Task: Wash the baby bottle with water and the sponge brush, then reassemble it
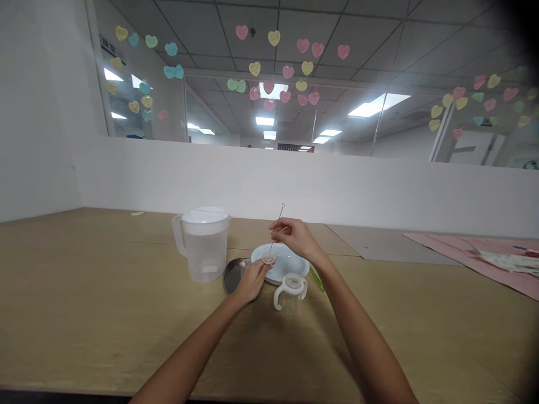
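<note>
Surface: tan and wide, the surface (pixel 84 303) runs across the view and carries everything near the two hands.
Glass: above a low white wall (pixel 273 179), the glass (pixel 345 78) is dotted with heart-shaped notes in pink, yellow, green and blue.
Pink cloth: at the far right, the pink cloth (pixel 446 247) lies flat with some pale items on it, too small to name.
Pitcher: upright to the left of the hands, the pitcher (pixel 206 247) is translucent, with a white lid and its handle on the left.
White basin: just behind the left hand, the white basin (pixel 290 261) is shallow.
Metal dish: between pitcher and basin, the metal dish (pixel 231 278) is partly covered by the left hand.
Two-handled bottle: in front of the basin, the two-handled bottle (pixel 289 300) stands upright, clear below its white handles.
Right hand: raised over the basin, the right hand (pixel 298 237) has its fingers pinched on the thin rod.
Left hand: lower, the left hand (pixel 251 280) has its fingers closed around the small round piece.
Green handle: it (pixel 317 278) lies beside the basin's right side.
Thin rod: tilted, the thin rod (pixel 282 209) has a loop on top; its lower end meets the round piece.
Small round piece: pale, the small round piece (pixel 268 258) is held up at the basin's left edge.
</note>
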Motion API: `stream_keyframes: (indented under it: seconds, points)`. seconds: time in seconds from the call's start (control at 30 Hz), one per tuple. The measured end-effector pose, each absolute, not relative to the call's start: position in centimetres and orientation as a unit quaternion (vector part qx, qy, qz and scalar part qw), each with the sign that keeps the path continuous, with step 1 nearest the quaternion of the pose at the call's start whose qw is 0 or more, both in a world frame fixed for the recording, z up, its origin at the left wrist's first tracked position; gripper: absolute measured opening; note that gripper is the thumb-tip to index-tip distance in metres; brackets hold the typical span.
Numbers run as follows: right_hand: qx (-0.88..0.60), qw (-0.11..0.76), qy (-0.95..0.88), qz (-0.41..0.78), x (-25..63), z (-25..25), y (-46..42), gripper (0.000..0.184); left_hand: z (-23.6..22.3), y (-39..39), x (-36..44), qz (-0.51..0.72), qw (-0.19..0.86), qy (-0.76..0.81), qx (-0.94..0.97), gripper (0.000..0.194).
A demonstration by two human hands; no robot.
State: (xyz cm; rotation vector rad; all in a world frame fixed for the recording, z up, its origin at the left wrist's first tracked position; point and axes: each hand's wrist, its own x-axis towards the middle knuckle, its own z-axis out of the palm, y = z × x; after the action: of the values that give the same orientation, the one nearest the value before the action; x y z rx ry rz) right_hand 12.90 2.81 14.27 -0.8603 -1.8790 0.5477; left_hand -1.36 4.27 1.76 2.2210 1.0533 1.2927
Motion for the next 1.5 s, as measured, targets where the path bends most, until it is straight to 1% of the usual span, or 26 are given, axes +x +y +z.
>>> stream_keyframes:
  seconds: [0.1,0.3,0.43,0.53,0.73,0.87,1.03,1.23,1.3,1.43,1.5]
  points:
    - [-0.359,0.464,-0.784,0.203,12.9,14.5,2.4,0.01,1.7,4.3,-1.3,0.464,0.167,0.374,0.785,0.035]
    - [-0.365,0.42,-0.805,0.203,13.2,14.8,1.8,0.012,1.2,4.5,-1.2,0.468,0.156,0.388,0.778,0.035]
    - [-0.371,0.413,-0.805,0.208,13.3,14.9,1.7,0.013,0.8,4.4,-1.1,0.462,0.144,0.386,0.785,0.031]
    - [-0.377,0.414,-0.804,0.201,13.4,14.9,1.5,0.012,0.7,4.3,-1.0,0.462,0.138,0.383,0.788,0.032]
    - [-0.387,0.397,-0.815,0.166,13.6,15.0,1.7,0.011,1.0,4.0,-1.0,0.466,0.111,0.374,0.794,0.03]
    - [-0.391,0.37,-0.832,0.136,13.6,14.8,1.7,0.011,0.9,4.1,-0.9,0.476,0.082,0.384,0.787,0.028]
    - [-0.392,0.332,-0.851,0.103,13.0,14.3,1.4,0.012,0.8,4.3,-1.1,0.483,0.074,0.383,0.784,0.023]
    - [-0.403,0.324,-0.853,0.073,12.4,13.8,1.3,0.013,0.6,4.5,-1.4,0.513,0.063,0.367,0.773,0.022]
    - [-0.403,0.301,-0.863,0.057,12.0,13.4,1.6,0.015,0.6,4.4,-1.3,0.512,0.062,0.36,0.778,0.021]
    - [-0.429,0.228,-0.874,0.023,11.2,12.5,2.4,0.015,0.7,4.1,-1.0,0.522,0.072,0.367,0.766,0.022]
    - [-0.439,0.215,-0.872,0.014,11.0,12.4,2.4,0.015,1.0,4.0,-1.0,0.524,0.08,0.368,0.764,0.023]
